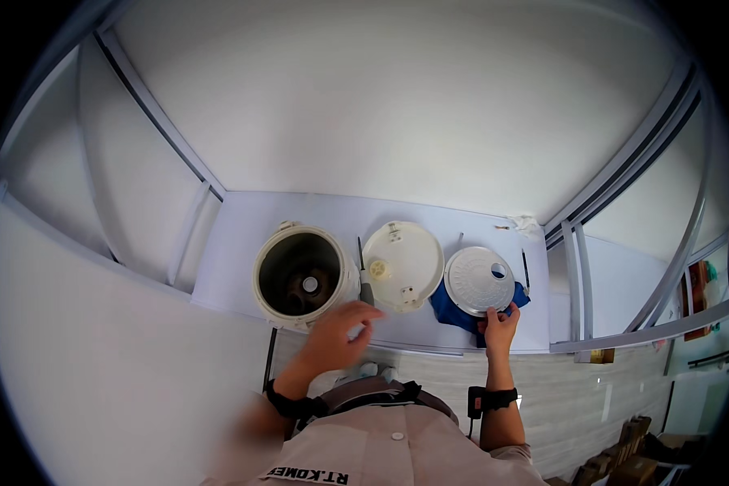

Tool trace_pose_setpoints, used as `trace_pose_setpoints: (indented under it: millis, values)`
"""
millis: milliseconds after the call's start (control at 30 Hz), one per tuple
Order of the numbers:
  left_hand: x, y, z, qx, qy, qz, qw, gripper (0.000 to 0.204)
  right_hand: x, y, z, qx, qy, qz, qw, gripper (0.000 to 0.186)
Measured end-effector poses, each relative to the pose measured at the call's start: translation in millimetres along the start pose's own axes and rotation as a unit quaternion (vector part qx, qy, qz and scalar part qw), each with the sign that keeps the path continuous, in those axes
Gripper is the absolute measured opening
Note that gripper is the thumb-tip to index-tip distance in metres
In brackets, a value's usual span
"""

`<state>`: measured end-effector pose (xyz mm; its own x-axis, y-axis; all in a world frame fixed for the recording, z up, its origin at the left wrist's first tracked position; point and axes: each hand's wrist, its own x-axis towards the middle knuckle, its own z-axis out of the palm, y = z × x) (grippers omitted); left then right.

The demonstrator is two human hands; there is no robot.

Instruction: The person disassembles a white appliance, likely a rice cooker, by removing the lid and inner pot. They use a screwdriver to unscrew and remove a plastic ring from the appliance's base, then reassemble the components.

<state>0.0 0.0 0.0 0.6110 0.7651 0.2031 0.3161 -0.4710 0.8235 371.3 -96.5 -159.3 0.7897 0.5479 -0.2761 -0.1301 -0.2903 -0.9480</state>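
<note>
My right hand point(500, 328) has the near rim of a silver disc point(470, 279), thumb and fingers closed on the edge, so that one's gripping. The disc sits just ahead of that hand, over a crumpled blue cloth point(454, 312) on the worktop point(235, 235). There's a hole in the disc, up from my fingertips.

My left hand point(336, 336) is kinda blurry, but it looks empty: fingers loosely bent, gap between thumb and index. It's right at the near side of a white pot point(348, 275), whose open top is just ahead and a bit left of it. The fingertips are by the grey handle of a screwdriver-like tool point(367, 290); can't tell if they're touching it.

Between my hands, further out, lies a white lid point(417, 263) with a small yellowish round piece point(379, 270) on it. Past my right hand, slightly right, there's a thin black tool point(526, 271).
</note>
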Motion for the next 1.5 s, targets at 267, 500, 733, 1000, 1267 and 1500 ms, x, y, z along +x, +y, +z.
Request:
trace_pose_setpoints:
  millis: [267, 500, 733, 1000, 1267, 1500]
  values:
    - [0, -13, -78, 0.148, 0.149, -0.116, 0.971, 0.030, -5, 7, 4, 0.066, -0.037, -0.007, 0.997, 0.072]
    - [11, -38, -84, 0.261, -0.025, -0.225, 0.938, 0.035, -1, 15, -6, 0.094, -0.058, -0.032, 0.993, 0.075]
    - [36, -81, -80, 0.306, -0.115, -0.307, 0.894, 0.034, -14, 16, -4, 0.126, -0.030, -0.092, 0.987, 0.073]
    - [36, -90, -75, 0.303, -0.173, -0.300, 0.888, 0.029, -37, -20, -13, 0.149, -0.072, -0.257, 0.952, 0.075]
    - [35, -98, -73, 0.298, -0.177, -0.270, 0.898, 0.027, -97, -98, 26, 0.158, -0.276, -0.257, 0.912, 0.078]
    - [32, -115, -64, 0.260, -0.182, -0.235, 0.919, 0.020, -123, -94, 94, 0.152, -0.369, -0.237, 0.886, 0.075]
